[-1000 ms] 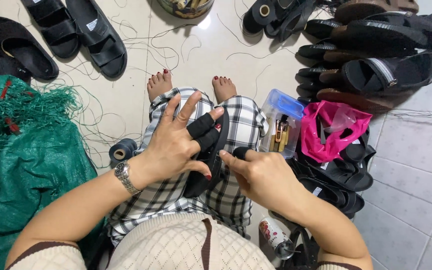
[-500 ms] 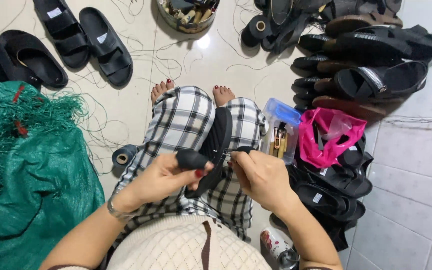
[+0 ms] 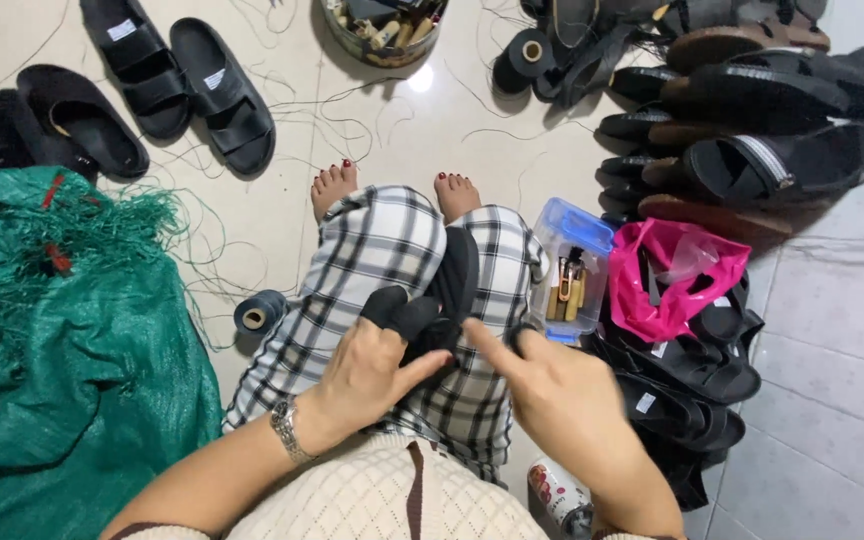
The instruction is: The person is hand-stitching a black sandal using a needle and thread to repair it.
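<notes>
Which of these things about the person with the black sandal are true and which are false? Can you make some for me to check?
1. The left hand holds a black sandal on the lap. True.
2. The bag beside the clear plastic box is yellow. False: it is pink.
3. A green woven sack lies on the person's left. True.
4. The wristwatch is on the right hand. False: it is on the left wrist.
5. A spool of dark thread lies on the floor. True.
</notes>
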